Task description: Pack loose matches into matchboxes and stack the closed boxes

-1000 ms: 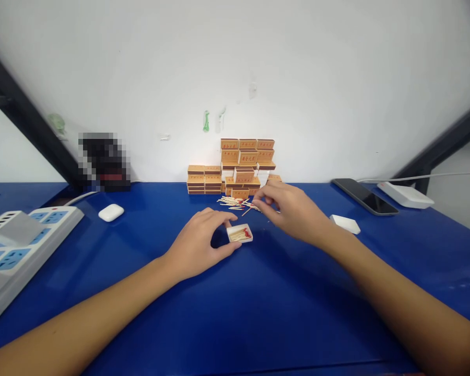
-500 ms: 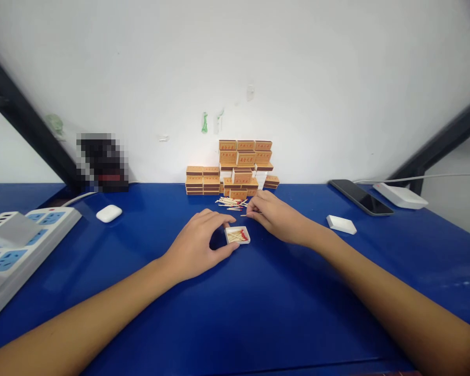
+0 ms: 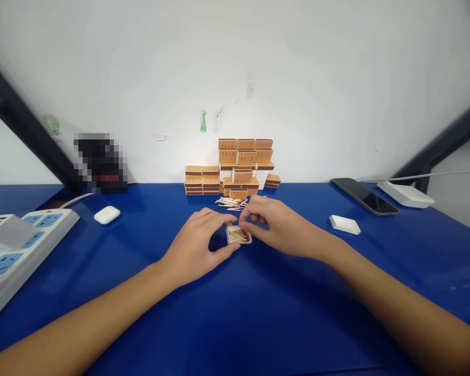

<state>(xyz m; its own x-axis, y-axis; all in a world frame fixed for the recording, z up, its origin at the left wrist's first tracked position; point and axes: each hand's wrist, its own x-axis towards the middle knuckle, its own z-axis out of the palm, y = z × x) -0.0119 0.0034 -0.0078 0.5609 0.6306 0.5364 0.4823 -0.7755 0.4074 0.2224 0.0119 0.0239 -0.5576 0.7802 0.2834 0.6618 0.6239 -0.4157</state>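
Observation:
A small white matchbox tray (image 3: pixel 230 239) lies on the blue table, with several red-tipped matches (image 3: pixel 237 236) in it. My left hand (image 3: pixel 198 245) grips this tray from the left, thumb at the near side and fingers at the far side. Over the tray's far right part, my right hand (image 3: pixel 268 222) has thumb and forefinger pinched on a match, which the fingers mostly hide. Just beyond the hands is a loose pile of matches (image 3: pixel 230 203), partly covered by my right hand.
Stacked matchboxes (image 3: pixel 246 156) stand against the wall behind the pile. To the right lie a white tray-like piece (image 3: pixel 344 224), a phone (image 3: pixel 363 196) and a white flat device (image 3: pixel 406 194). On the left are a white earphone case (image 3: pixel 107 214) and a power strip (image 3: pixel 27 248).
My right hand has moved from beside the match pile, a match in its fingers, toward me and left to the tray. My left hand keeps its hold on the tray.

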